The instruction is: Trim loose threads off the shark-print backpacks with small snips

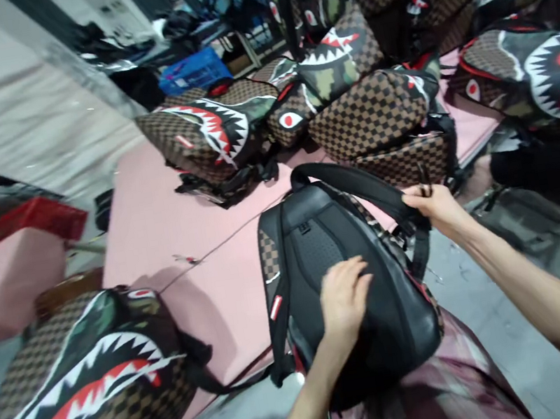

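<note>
Pink tabletop (145,213), grey floor (464,279) (backpack (384,299) held)

cool whitish indoor light, moderately bright, seems to fall from above. under the left fingers (360,269), the smooth black padded backpack (389,291) takes a soft sheen at its lower right side, while its lower middle sinks into near-black. left of those fingers, a soft-edged shadow dulls the pale pink flat tabletop (143,203). far beyond the right fingers (415,200), detail is lost in dimness and softness. well left of both, the brown-checked shark-mouth backpack (88,388) looks blurred and stretched toward the edge.
</note>
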`<state>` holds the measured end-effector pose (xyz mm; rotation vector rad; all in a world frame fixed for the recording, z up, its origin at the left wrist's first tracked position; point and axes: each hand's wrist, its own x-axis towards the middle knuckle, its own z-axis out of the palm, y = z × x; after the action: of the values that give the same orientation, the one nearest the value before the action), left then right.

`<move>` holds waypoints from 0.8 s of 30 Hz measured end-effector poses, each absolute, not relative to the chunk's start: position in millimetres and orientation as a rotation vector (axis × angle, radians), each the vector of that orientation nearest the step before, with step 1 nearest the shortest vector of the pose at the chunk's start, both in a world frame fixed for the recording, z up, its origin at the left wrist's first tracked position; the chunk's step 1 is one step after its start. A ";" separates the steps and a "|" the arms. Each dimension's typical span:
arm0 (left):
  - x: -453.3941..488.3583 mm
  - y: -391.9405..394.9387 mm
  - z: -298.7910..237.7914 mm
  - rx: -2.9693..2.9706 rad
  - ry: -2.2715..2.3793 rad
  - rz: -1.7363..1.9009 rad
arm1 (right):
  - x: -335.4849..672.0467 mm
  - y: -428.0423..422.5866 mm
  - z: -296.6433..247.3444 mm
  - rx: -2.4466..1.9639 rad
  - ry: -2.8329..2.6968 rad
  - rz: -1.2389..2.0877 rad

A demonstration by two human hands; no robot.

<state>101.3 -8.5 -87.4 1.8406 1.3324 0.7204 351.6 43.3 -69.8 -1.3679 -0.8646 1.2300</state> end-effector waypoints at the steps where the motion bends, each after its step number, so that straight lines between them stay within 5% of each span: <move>1: 75.2 -6.0 -89.1 1.938 1.540 0.765 | 355.2 37.0 -72.8 -1.454 -0.958 1.122; 4: 4.5 0.8 -101.3 1.874 2.060 0.710 | 366.1 20.8 -91.9 -1.667 -1.298 1.164; 9: -44.6 41.6 -101.8 1.761 2.010 0.697 | 382.4 19.1 -117.8 -1.782 -1.487 1.310; 13: -61.3 117.3 -75.6 1.652 2.029 0.919 | 373.4 46.9 -87.0 -1.761 -1.476 1.182; 19: -84.7 185.0 -69.2 1.337 1.835 0.991 | 240.2 159.7 -20.1 -1.317 -1.641 1.231; 24: -95.1 187.9 -66.9 1.097 1.713 0.963 | 108.7 283.1 -54.5 -1.129 -1.627 1.260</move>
<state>-95.1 187.9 -66.9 1.0967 1.7131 0.9630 108.7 283.1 -54.5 -1.1290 -1.6268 1.2604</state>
